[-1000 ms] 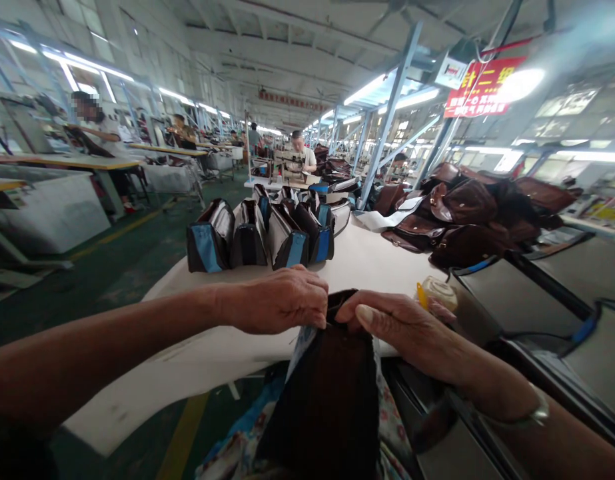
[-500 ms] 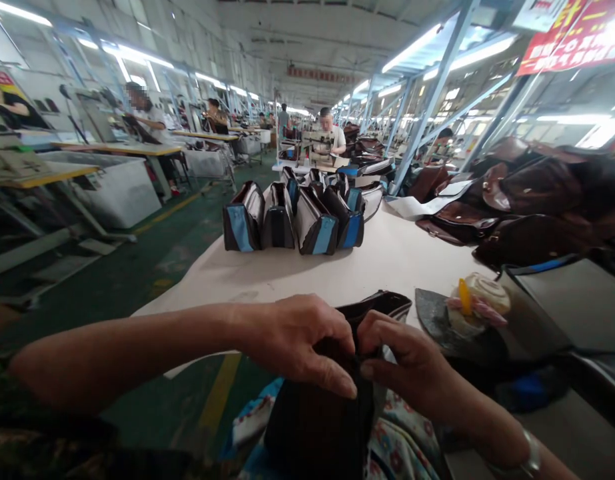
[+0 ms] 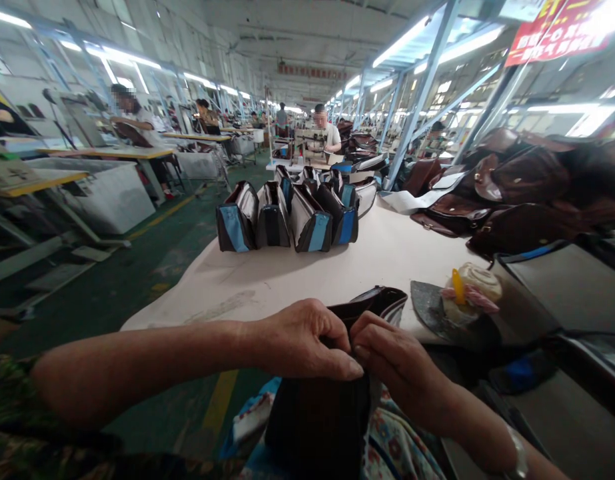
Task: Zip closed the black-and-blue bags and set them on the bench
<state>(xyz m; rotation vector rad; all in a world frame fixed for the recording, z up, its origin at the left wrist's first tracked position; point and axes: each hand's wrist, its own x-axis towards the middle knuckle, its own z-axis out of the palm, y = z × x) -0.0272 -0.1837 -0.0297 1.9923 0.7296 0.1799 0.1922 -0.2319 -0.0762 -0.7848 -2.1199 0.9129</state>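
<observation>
A dark bag piece (image 3: 320, 420) stands over my lap, its open upper part leaning on the table's near edge. My left hand (image 3: 310, 340) is closed on its edge, thumb and fingers pinched together. Right beside it my right hand (image 3: 387, 350) also pinches the edge, the fingertips of both hands almost touching. Whatever lies between the fingertips is too small to make out. Floral cloth (image 3: 402, 437) covers my lap below the bag piece.
Several bag pieces with blue strips (image 3: 312, 230) stand on the white-covered table (image 3: 377, 250). A yellow-handled tool (image 3: 458, 287) lies by a round roll at right. Brown bags (image 3: 532, 180) are piled behind. People sit at machines farther off.
My left thumb has closed up toward its fingers, and my right fingers have drawn together beside it on the edge. The view has shifted slightly.
</observation>
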